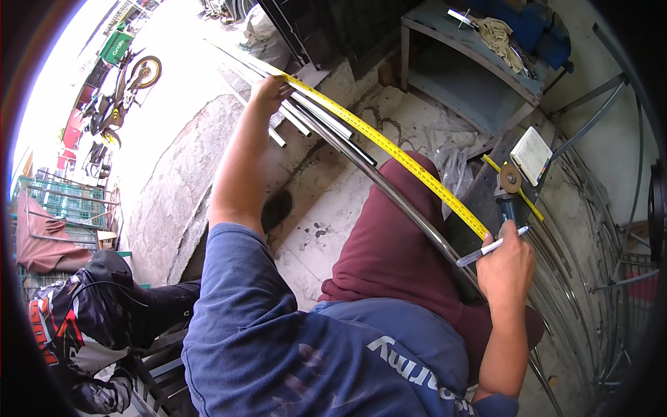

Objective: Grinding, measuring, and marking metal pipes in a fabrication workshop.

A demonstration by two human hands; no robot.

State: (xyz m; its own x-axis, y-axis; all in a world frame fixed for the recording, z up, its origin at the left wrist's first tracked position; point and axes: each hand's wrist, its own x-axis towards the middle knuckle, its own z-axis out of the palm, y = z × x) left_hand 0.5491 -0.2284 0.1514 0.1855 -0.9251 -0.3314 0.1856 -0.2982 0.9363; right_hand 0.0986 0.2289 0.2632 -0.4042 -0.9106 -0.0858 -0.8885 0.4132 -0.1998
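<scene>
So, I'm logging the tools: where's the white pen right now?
In the head view, right of centre: the white pen is held in the right hand, beside the lower end of the yellow tape measure.

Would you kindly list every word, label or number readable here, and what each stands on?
I'll leave wording uncopied, but text stands on these:
Green box: one short white word, legible.
Blue shirt: large white lettering, partly legible.
Black clothing: red lettering, only partly visible.
Yellow tape: markings too small to read.
White pad: marks too small to read.
</scene>
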